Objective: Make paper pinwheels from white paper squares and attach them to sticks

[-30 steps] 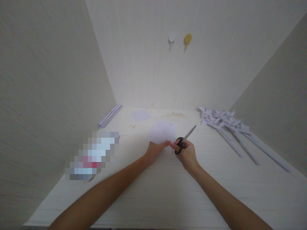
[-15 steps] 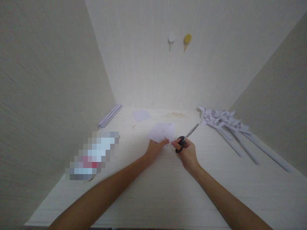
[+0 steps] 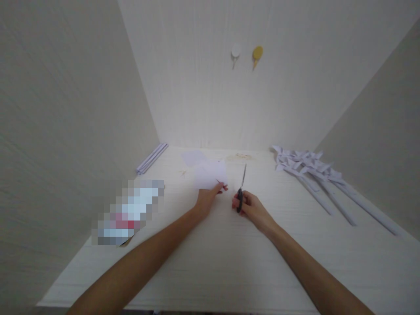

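Note:
My left hand (image 3: 208,197) pinches the lower right corner of a white sheet of paper (image 3: 210,173), which is cut at that corner. To its right, my right hand (image 3: 251,205) is closed around the black handles of a pair of scissors (image 3: 240,194). The blades look closed and point away from me, apart from the paper. Behind the held sheet, partly covered by it, lies another white square of paper (image 3: 190,157).
Several paper pinwheels (image 3: 305,164) on rolled paper sticks lie at the right. Rolled paper sticks (image 3: 152,159) lie at the back left, with a blurred-out object (image 3: 131,212) nearer me. White and yellow hooks (image 3: 257,53) hang on the back wall.
My left hand has moved left with the paper, over part of the back sheet. My right hand has shifted slightly left and turned the scissors from slanting right to nearly straight ahead.

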`<control>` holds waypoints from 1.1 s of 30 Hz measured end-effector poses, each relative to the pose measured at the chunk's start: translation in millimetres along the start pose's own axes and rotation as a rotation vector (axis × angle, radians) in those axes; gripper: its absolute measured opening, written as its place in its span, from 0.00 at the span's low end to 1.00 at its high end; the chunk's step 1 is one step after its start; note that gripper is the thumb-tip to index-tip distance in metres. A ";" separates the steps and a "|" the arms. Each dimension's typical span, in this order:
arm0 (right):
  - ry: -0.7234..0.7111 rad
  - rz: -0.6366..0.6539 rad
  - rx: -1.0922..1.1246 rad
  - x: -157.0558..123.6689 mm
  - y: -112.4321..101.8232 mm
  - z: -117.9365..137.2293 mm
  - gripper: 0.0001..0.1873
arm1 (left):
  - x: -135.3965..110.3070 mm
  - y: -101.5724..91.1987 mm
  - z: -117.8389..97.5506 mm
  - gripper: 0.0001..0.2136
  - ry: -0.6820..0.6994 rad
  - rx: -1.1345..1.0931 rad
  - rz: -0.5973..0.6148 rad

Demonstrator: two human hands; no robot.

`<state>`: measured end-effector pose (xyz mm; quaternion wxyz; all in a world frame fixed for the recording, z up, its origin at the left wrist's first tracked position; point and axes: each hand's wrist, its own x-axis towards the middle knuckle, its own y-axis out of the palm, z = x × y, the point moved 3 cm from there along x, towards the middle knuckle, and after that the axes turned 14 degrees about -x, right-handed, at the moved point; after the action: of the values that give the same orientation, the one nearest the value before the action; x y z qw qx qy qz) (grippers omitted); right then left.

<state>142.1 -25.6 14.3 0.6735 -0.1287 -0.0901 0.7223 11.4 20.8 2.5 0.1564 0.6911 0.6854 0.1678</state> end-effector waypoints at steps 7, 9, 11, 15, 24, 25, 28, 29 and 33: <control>0.011 0.194 -0.152 -7.3 -2.8 5.4 0.17 | 12.0 -6.8 -3.8 0.08 0.104 -0.045 -0.030; -0.004 0.211 -0.210 -9.1 -3.2 8.6 0.19 | 12.7 -7.5 -5.1 0.08 0.105 -0.036 -0.043; -0.023 0.245 -0.261 -10.3 -3.1 10.1 0.21 | 13.2 -8.2 -6.5 0.08 0.100 -0.032 -0.052; -0.020 0.310 -0.295 -10.6 -3.1 7.3 0.23 | 14.0 -9.4 -9.4 0.08 0.107 -0.037 -0.053; -0.005 0.332 -0.337 -11.6 -4.3 7.3 0.24 | 11.9 -8.1 -9.8 0.07 0.117 -0.059 -0.017; -0.008 0.335 -0.346 -11.6 -4.5 6.9 0.25 | 11.7 -7.7 -9.9 0.07 0.120 -0.061 -0.008; -0.019 0.338 -0.362 -11.3 -4.8 3.9 0.25 | 11.4 -7.3 -10.0 0.07 0.131 -0.064 0.009; -0.023 0.337 -0.365 -11.1 -4.9 2.8 0.25 | 11.5 -7.4 -9.9 0.07 0.133 -0.065 0.007; -0.032 0.338 -0.376 -10.7 -5.1 1.0 0.24 | 11.8 -8.0 -9.1 0.08 0.123 -0.070 0.003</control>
<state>147.3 -35.8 17.5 0.5057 -0.2534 -0.2109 0.7972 0.2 32.6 7.4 0.1376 0.6746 0.6865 0.2341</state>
